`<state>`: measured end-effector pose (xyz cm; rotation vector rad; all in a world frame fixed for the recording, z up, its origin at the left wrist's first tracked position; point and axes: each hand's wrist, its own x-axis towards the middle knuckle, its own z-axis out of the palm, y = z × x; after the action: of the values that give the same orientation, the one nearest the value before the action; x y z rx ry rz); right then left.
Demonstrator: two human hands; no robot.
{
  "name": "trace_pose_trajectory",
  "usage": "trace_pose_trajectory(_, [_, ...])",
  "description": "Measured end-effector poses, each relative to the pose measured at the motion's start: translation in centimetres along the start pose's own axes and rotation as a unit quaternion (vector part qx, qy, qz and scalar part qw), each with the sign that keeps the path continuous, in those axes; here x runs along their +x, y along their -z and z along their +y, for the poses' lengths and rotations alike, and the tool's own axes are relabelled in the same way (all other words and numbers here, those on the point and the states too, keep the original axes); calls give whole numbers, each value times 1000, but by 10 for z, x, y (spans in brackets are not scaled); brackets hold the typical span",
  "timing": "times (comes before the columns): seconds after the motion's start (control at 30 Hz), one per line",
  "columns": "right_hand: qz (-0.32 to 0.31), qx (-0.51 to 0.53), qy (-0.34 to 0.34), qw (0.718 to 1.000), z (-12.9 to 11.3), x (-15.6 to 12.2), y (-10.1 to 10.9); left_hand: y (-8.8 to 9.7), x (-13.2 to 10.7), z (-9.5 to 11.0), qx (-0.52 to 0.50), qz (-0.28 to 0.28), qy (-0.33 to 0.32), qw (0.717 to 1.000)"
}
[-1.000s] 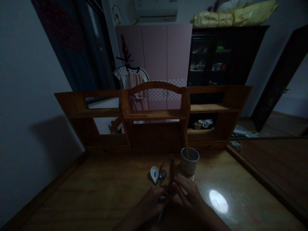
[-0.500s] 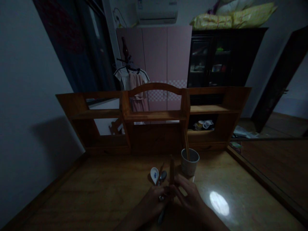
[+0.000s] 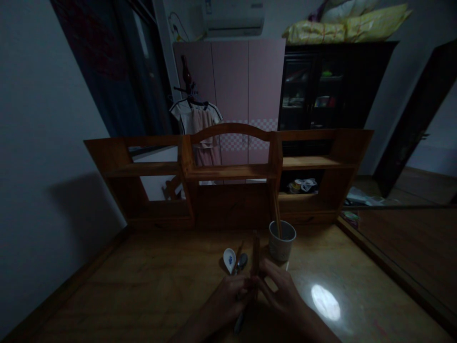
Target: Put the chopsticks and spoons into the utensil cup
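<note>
Wooden desk | brown sticks: long axis running straight up the view | left fingers, right fingers: gripping them

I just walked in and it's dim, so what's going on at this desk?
A person's left hand and right hand hold slim brown sticks between them, above the wooden desk. Just beyond the left hand lie a white spoon and a metal spoon. To the right stands a light-coloured cup with chopsticks leaning in it.

Holds slim brown sticks with left grip and right grip above bench. Has white spoon nearby, grey cup beyond.
</note>
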<state>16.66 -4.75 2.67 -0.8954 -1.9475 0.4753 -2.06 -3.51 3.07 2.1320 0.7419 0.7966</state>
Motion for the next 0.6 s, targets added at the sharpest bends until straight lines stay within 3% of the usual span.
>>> trace_pose_trajectory(0.37, [31, -4, 1, 1000, -4, 3, 3, 20, 2, -12, -2, 142, 63, 988])
trace_pose_trajectory(0.5, [43, -6, -18, 999, -8, 4, 6, 22, -4, -14, -8, 154, 83, 985])
trace_pose_trajectory(0.6, [75, 11, -53, 996, -20, 12, 21, 23, -10, -17, 9, 146, 67, 987])
